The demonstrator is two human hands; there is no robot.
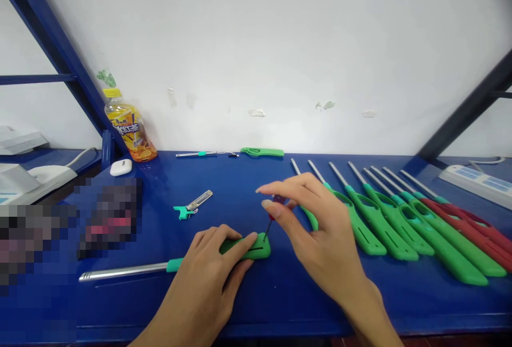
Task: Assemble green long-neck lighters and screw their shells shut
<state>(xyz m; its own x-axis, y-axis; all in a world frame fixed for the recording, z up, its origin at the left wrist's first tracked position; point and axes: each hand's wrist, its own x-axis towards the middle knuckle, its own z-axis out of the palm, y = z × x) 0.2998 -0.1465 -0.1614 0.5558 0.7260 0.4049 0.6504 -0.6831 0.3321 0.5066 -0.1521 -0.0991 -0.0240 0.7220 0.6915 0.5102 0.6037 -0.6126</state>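
One green lighter (259,254) lies near me on the worktop (280,304), gripped by my left fingers (242,247), seemingly to steady it. My right fingers (296,191) loosely hold the screwdriver (272,217), its tip at the lighter's right end; other lighters (394,228) lie to the right, presumably out of the way.

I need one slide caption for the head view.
Left hand gripping a green lighter, right hand holding a screwdriver near its end.

Left hand (212,267) curled, right hand (318,235) pinching
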